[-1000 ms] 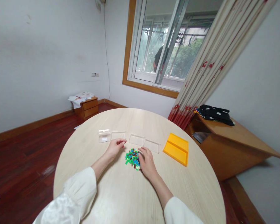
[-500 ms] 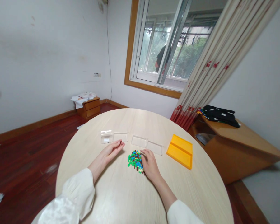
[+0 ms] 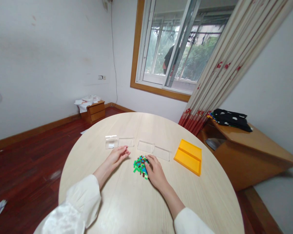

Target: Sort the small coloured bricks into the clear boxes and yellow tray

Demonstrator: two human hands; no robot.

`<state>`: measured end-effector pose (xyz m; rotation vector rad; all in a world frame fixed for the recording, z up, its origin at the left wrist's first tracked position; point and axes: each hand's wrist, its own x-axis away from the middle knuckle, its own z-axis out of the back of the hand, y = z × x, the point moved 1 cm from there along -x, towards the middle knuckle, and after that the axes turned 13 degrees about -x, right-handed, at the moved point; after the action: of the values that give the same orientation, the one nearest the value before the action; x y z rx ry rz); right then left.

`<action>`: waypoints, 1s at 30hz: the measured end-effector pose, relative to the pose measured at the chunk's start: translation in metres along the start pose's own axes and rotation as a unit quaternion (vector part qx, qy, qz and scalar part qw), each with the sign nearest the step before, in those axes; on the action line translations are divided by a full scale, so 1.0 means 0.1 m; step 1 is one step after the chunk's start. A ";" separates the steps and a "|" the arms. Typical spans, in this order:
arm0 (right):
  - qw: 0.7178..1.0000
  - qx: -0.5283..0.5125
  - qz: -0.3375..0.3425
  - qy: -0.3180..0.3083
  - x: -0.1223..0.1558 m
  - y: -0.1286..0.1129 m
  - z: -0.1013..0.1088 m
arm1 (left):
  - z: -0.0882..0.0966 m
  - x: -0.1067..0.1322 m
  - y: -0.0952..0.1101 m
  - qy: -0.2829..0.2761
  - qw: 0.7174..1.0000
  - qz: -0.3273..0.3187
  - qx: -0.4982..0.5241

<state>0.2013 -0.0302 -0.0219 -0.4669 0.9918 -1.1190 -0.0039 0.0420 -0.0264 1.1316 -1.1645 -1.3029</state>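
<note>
A small heap of coloured bricks (image 3: 139,164), green, blue and dark red, lies in the middle of the round wooden table (image 3: 127,201). My right hand (image 3: 154,170) rests against the heap's right side, fingers curled over the pieces; whether it grips one is hidden. My left hand (image 3: 118,154) lies on the table just left of the heap, palm turned up and fingers loosely stretched, holding nothing I can see. Beyond the hands sit a clear plastic box (image 3: 111,142) with its lid beside it and a second clear tray pair (image 3: 153,149).
A yellow tray (image 3: 188,156) lies on the table to the right. A wooden desk (image 3: 249,143) with dark cloth stands right of the table beside a curtain. A small wooden cabinet (image 3: 94,110) stands by the far wall.
My left hand has turned palm up and its fingers have loosened from a pinch. My right hand stays at the heap's edge. The view has shifted slightly.
</note>
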 end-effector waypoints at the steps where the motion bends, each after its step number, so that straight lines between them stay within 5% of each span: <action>1: 1.000 0.007 -0.005 -0.008 -0.01 0.01 -0.02 | -0.03 0.01 0.00 0.005 1.000 0.004 0.004; 6: 0.999 0.001 -0.019 -0.033 -0.14 0.06 -0.14 | -0.25 0.13 0.04 0.026 0.981 -0.095 -0.167; 11: 0.998 -0.046 -0.027 -0.013 -0.22 0.10 -0.18 | -0.44 0.35 0.11 -0.086 0.943 -0.194 -0.255; 14: 0.998 -0.048 -0.035 -0.025 -0.22 0.08 -0.15 | -0.46 0.38 0.13 -0.107 0.949 -0.194 -0.223; 18: 0.996 0.001 -0.019 -0.091 -0.18 -0.04 -0.12 | -0.36 0.26 0.12 -0.033 0.966 -0.158 -0.203; 21: 0.989 0.054 0.002 -0.138 -0.14 -0.13 -0.11 | -0.20 0.16 0.16 0.064 0.950 -0.168 -0.257; 26: 0.977 0.104 0.022 -0.184 -0.08 -0.19 -0.12 | 0.17 0.14 0.31 0.195 0.857 -0.170 -0.446; 30: 0.980 0.089 0.045 -0.174 -0.04 -0.19 -0.12 | 0.37 0.13 0.30 0.206 0.784 -0.090 -0.579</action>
<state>0.1804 -0.0320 -0.0124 -0.4498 0.5956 -0.9933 -0.0387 0.0302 0.0072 0.5084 0.1786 -1.4411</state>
